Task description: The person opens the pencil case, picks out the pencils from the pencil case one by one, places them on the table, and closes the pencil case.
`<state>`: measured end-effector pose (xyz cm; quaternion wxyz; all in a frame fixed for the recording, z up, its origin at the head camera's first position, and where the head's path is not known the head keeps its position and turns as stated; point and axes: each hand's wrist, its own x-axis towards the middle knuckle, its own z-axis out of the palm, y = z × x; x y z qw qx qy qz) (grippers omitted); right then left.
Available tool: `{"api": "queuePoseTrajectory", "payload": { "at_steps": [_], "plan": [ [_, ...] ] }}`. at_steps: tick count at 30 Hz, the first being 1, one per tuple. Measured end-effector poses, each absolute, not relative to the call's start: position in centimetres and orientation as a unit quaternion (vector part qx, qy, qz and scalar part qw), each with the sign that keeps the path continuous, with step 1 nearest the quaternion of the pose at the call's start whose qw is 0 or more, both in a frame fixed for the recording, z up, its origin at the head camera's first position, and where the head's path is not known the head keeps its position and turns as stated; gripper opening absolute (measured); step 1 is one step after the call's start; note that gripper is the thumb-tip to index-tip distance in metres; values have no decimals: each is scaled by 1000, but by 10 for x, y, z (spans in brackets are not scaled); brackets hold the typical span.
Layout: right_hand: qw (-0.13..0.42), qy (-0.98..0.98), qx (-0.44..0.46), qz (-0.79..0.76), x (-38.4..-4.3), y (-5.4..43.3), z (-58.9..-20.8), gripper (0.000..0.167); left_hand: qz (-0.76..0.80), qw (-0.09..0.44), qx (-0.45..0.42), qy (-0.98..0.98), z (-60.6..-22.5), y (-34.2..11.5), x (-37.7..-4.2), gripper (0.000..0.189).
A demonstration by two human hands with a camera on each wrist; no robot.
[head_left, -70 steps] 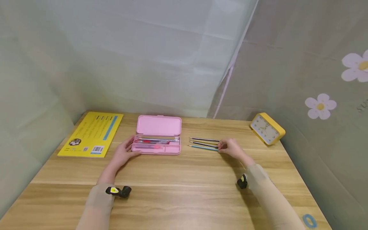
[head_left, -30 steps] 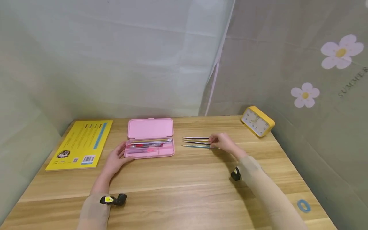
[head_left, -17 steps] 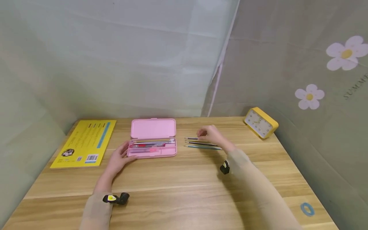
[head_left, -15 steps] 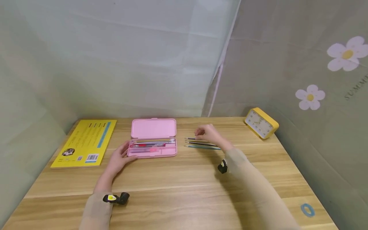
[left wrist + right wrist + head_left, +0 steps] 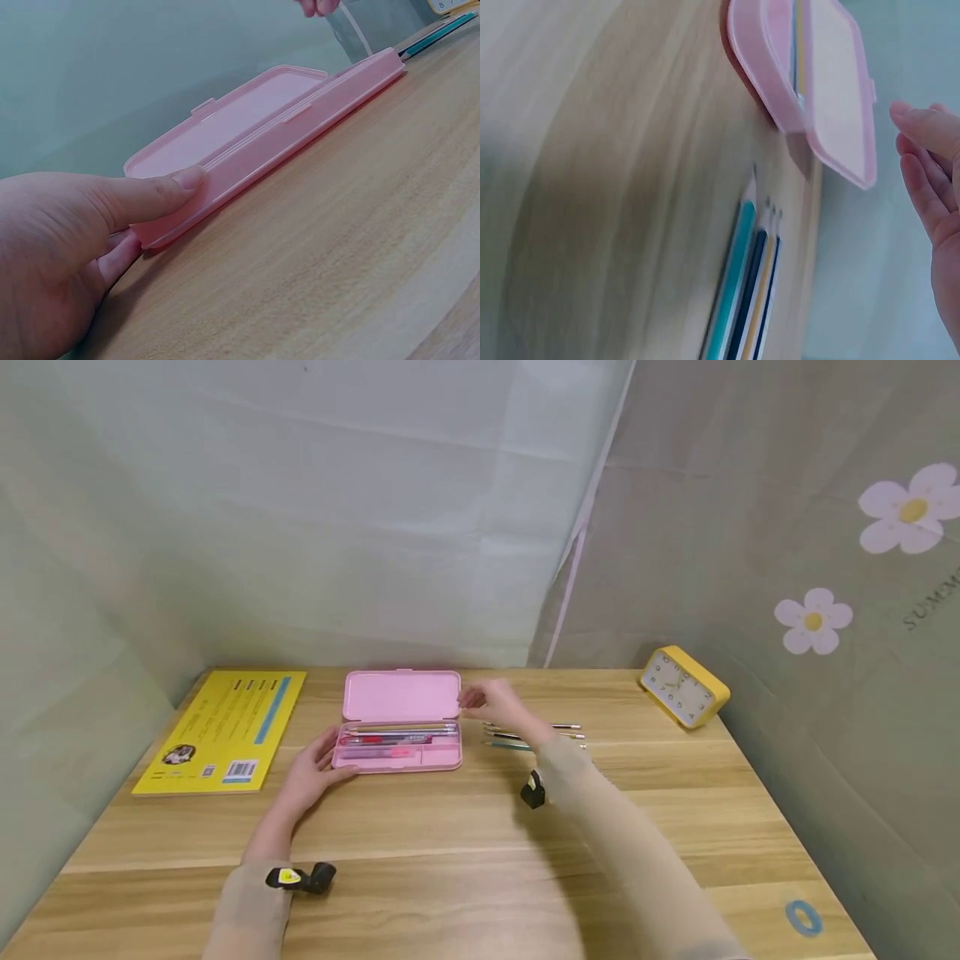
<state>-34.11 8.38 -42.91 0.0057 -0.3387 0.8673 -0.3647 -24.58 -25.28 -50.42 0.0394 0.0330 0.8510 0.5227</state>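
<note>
A pink pencil case point(image 5: 441, 754) lies with its lid point(image 5: 401, 695) raised at the back of the table; pencils and pens are inside. My left hand point(image 5: 307, 781) grips its left end, the thumb along the front wall in the left wrist view. Just beside the lid's right edge hovers my right hand point(image 5: 497, 703), its fingers loosely bent and nothing between them. In the right wrist view that hand point(image 5: 934, 172) is apart from the lid. Below it on the table several pencils lie side by side, a teal pencil point(image 5: 735, 270) foremost; my right wrist partly hides them in the head view.
A yellow book point(image 5: 225, 727) lies at the left of the wooden table point(image 5: 420, 877). At the back right stands a yellow alarm clock point(image 5: 684, 687). A blue ring point(image 5: 804, 917) is near the right edge. Curtains hang behind and at both sides.
My right hand has left the loose pencils and moved left to the lid's right edge. The pencils stay on the table, their right ends now uncovered. My left hand keeps its hold.
</note>
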Motion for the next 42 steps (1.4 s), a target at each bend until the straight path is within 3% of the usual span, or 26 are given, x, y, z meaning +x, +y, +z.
{"api": "queuePoseTrajectory", "payload": {
  "at_steps": [13,21,42],
  "plan": [
    [33,879,-321,-351,-338,56,-451,12,520,44,29,852,-505,-253,-246,98],
    [57,884,-320,-335,-336,46,-462,18,527,49,27,848,-502,-251,-243,98],
    [39,919,-294,-259,-333,34,-468,14,525,41,35,849,-500,-251,-243,96]
  ]
}}
